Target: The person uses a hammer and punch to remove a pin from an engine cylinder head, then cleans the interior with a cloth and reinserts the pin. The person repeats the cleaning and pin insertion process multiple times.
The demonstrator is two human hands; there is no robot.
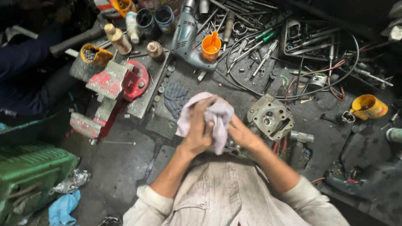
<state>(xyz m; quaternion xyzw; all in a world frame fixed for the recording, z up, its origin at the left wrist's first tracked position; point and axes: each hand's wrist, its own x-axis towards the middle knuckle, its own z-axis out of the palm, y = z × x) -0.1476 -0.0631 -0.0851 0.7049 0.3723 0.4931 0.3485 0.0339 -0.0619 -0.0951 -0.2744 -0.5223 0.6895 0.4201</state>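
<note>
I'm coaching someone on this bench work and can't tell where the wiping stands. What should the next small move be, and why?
Probably turn the metal part under the rag and wipe another face. Both the left hand and right hand are wrapped around the rag, which hides most of the part, so how clean it is cannot be told.

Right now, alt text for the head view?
Both hands, left hand and right hand, hold a pale cloth over a grimy workbench. A red vise stands to the left, a grey engine part to the right, with scattered tools behind.
</note>
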